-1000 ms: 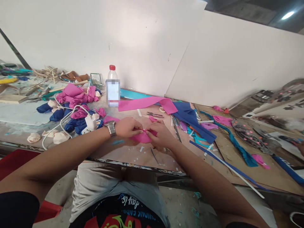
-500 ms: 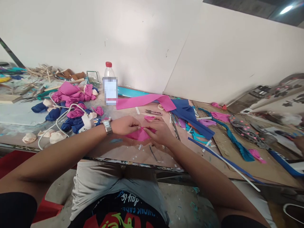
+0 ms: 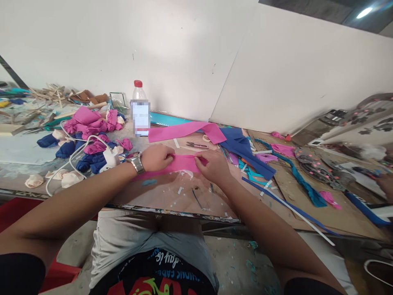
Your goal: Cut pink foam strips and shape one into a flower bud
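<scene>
A thin pink strip (image 3: 184,163), fabric or crepe paper, stretches between my two hands just above the table. My left hand (image 3: 157,158), with a metal watch on its wrist, pinches the strip's upper edge between thumb and fingers. Its left end runs beneath that hand. Thumb and forefinger of my right hand (image 3: 213,164) grip the same edge farther right. Behind the hands lies a longer pink strip (image 3: 184,132), with small scissors (image 3: 197,145) and a tape roll (image 3: 206,138) near it.
A red-capped bottle (image 3: 139,92) stands by the wall. Pink and blue bundles (image 3: 92,123) and a white cable with a plug (image 3: 111,157) fill the left. Blue strips (image 3: 251,155), a teal braid (image 3: 303,184) and cardboard (image 3: 291,192) lie right. Another person's hand (image 3: 385,182) shows at the far right.
My hands have moved apart along the pink strip, which was bunched between close fingers and is now spread out flat between them.
</scene>
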### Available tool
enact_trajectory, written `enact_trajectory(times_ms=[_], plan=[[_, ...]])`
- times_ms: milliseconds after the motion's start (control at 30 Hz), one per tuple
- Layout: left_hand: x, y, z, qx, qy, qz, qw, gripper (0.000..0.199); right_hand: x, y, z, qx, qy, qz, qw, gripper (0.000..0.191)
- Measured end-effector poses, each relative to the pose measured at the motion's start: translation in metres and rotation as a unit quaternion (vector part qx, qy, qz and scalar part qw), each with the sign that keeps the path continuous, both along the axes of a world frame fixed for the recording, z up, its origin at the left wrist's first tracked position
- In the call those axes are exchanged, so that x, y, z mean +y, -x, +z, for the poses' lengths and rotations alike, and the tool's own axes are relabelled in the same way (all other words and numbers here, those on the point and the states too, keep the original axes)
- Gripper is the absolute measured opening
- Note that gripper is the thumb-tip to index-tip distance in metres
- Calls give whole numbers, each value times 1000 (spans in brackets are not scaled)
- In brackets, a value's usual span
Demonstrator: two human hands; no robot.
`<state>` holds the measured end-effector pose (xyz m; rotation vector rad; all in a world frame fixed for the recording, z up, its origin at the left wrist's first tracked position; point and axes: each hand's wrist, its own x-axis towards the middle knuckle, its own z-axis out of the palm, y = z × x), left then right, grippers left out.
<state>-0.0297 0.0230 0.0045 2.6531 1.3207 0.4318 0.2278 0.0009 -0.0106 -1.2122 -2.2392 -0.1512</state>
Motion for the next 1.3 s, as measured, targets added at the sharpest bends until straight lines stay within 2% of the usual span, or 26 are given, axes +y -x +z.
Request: enact_trajectory(times_ms=[100, 233, 467, 667, 800, 967, 1067, 1200, 1300], plan=[[2, 1, -1, 20, -22, 42, 999, 26, -1, -1, 0, -3, 11, -23, 1000, 18], [4, 3, -2, 33, -36, 69, 996, 27, -3, 1, 2, -14, 34, -28, 999, 18], [1, 1, -4, 26, -28, -7, 999, 31, -6, 5, 6, -4, 82, 16, 997, 17], [2, 3, -1, 52, -13, 11, 999, 30, -5, 4, 6, 7, 88, 34, 995, 17], [-4, 2, 4, -12, 44, -49, 998, 28, -7, 8, 3, 22, 106, 97, 989, 16], [-6, 1, 2, -53, 103, -193, 974, 31, -10, 13, 2, 20, 110, 186, 976, 13], [-4, 2, 2, -68, 140, -211, 965, 32, -11, 12, 5, 30, 112, 205, 972, 10], [-4, 1, 4, -84, 224, -231, 943, 39, -13, 13, 8, 36, 120, 224, 966, 14], [-6, -2, 3, -91, 236, -228, 940, 39, -14, 16, 5, 27, 119, 227, 966, 16]])
